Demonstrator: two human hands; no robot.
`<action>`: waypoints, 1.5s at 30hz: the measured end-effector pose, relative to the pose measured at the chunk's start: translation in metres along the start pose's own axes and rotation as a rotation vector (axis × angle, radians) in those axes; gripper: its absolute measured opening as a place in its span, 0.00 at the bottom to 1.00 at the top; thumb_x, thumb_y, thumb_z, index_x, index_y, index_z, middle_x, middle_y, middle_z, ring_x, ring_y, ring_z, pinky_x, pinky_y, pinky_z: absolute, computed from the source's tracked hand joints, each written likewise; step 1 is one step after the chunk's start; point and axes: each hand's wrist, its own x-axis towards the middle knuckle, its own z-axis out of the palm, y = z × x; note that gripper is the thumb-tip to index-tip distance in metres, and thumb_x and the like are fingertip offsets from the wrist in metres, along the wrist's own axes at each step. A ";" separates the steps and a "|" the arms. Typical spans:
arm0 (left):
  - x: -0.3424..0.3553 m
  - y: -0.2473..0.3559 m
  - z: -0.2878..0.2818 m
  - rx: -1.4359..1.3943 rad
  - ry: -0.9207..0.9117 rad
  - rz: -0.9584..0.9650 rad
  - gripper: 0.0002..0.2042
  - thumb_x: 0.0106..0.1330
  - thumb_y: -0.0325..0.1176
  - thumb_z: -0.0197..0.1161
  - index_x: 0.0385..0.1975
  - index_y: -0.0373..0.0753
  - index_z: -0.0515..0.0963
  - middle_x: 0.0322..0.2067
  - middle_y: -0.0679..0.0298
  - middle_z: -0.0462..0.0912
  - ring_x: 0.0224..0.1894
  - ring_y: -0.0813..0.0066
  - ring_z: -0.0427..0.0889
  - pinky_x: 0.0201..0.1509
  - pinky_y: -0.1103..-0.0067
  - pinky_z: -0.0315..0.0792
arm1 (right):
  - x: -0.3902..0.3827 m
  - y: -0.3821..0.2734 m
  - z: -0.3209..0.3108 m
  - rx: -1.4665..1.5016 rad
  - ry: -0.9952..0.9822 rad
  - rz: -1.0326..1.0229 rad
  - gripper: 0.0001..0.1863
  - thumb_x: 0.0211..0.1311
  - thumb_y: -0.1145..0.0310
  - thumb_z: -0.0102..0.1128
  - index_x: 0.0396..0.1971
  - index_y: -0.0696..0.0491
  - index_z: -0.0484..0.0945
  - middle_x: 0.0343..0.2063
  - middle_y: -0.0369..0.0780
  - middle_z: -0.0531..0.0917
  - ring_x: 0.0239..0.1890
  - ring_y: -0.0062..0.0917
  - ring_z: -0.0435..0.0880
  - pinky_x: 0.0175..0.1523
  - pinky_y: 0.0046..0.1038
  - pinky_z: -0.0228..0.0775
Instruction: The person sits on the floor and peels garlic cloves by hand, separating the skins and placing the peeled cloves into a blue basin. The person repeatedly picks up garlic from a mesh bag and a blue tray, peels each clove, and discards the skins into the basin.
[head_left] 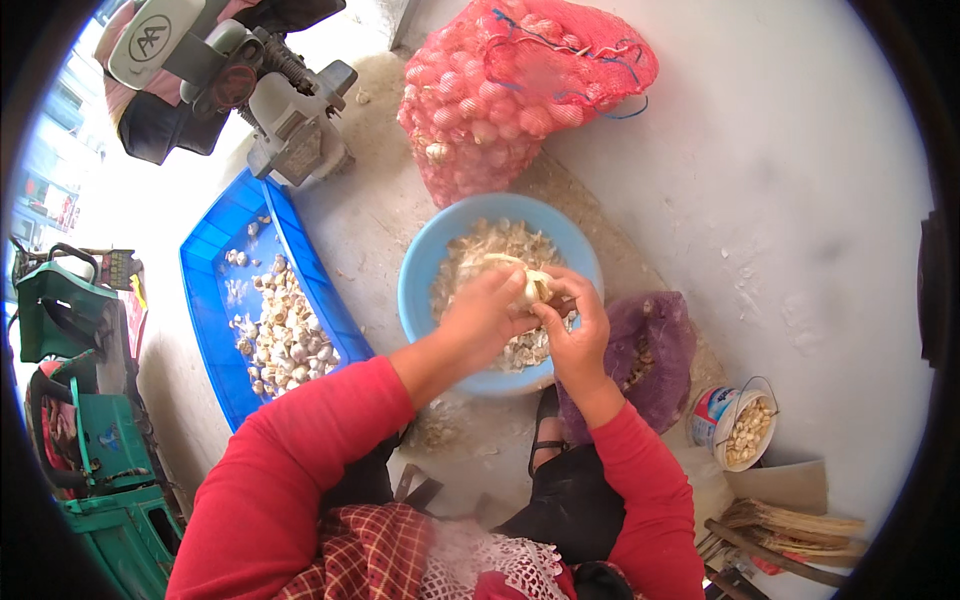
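Observation:
Above a light blue round basin (420, 300), which holds papery garlic skins, my two hands meet at a pale garlic bulb (536, 286) with loose, lifted skin. My left hand (485, 315) grips it from the left, some fingertips hidden behind it. My right hand (578, 335) holds it from the right, fingers and thumb curled on it. A blue rectangular crate (208, 300) with many garlic cloves and bulbs lies to the left. A purple mesh sack (655, 365) rests just right of the basin.
A red mesh sack (500, 100) of garlic bulbs lies beyond the basin. A small bucket (712, 420) of peeled cloves stands at right, near wooden sticks (790, 525). A scooter's front end (220, 80) is at upper left, green plastic crates (110, 430) along the left edge.

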 end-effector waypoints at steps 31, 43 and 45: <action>0.052 0.039 -0.040 0.370 0.132 0.206 0.14 0.68 0.28 0.59 0.51 0.38 0.70 0.40 0.63 0.77 0.43 0.70 0.80 0.51 0.70 0.77 | -0.001 0.025 -0.066 0.357 -0.140 0.592 0.12 0.73 0.66 0.52 0.34 0.59 0.77 0.38 0.41 0.81 0.36 0.23 0.80 0.45 0.26 0.74; 0.063 0.063 -0.027 0.311 0.158 0.093 0.22 0.65 0.23 0.62 0.59 0.35 0.66 0.43 0.64 0.77 0.40 0.75 0.79 0.45 0.79 0.76 | -0.105 0.104 -0.129 0.317 -0.660 1.383 0.12 0.72 0.65 0.52 0.38 0.59 0.78 0.30 0.45 0.85 0.33 0.33 0.86 0.39 0.31 0.80; 0.067 0.066 -0.025 0.328 0.200 0.059 0.22 0.65 0.23 0.62 0.59 0.34 0.66 0.42 0.63 0.78 0.38 0.76 0.80 0.42 0.79 0.76 | -0.103 0.099 -0.122 0.636 -0.621 1.287 0.13 0.73 0.64 0.51 0.40 0.59 0.78 0.31 0.46 0.85 0.33 0.33 0.87 0.40 0.33 0.80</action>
